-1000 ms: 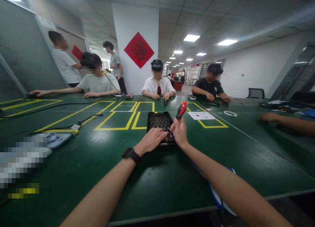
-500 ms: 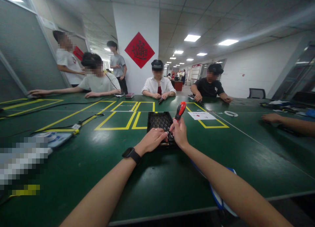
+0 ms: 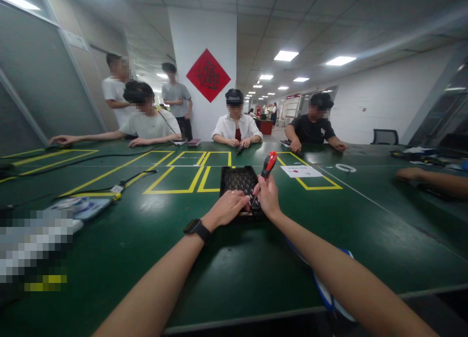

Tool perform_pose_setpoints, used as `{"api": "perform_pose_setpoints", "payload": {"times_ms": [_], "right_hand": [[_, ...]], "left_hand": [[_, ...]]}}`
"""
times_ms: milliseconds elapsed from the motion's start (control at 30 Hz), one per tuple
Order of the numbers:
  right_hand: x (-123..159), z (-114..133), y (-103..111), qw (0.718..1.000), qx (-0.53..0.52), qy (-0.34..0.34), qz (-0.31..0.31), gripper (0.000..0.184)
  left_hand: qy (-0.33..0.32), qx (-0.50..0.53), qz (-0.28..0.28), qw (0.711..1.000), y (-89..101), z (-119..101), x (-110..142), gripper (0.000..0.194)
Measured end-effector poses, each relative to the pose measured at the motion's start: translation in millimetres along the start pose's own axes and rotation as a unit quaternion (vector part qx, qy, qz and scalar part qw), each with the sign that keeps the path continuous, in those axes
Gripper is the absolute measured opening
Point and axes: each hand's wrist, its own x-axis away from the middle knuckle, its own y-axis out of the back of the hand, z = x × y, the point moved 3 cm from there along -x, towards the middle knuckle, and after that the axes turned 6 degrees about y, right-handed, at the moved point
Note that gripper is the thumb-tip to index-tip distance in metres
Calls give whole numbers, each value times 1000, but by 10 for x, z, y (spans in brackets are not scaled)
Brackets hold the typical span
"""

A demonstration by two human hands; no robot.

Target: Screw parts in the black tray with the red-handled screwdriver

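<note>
A black tray-like case (image 3: 234, 175) with a grid of small cells lies on the green table in front of me. My right hand (image 3: 268, 196) is closed around a screwdriver (image 3: 270, 162) with a red and black handle. It stands tilted, handle up, its shaft pointing down into the near right part of the case. My left hand (image 3: 228, 208) reaches over the near left side, fingers bent together close to the shaft. Whatever those fingertips pinch or press is hidden or too small to make out.
Yellow tape outlines (image 3: 171, 187) mark the green table (image 3: 146, 259). A white paper sheet (image 3: 302, 172) and a white ring (image 3: 345, 168) lie right of the case. Cables and a pale pouch (image 3: 87, 208) are on the left. Several people sit or stand around the table.
Both hands and the screwdriver keep nearly the same place at the case. The whole view has shifted slightly. A standing person at the far left has moved to the right.
</note>
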Motion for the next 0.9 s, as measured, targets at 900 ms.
{"api": "perform_pose_setpoints", "payload": {"times_ms": [900], "right_hand": [[-190, -330, 211, 990, -24, -72, -120, 24]], "left_hand": [[10, 27, -8, 1000, -14, 33, -16, 54]]}}
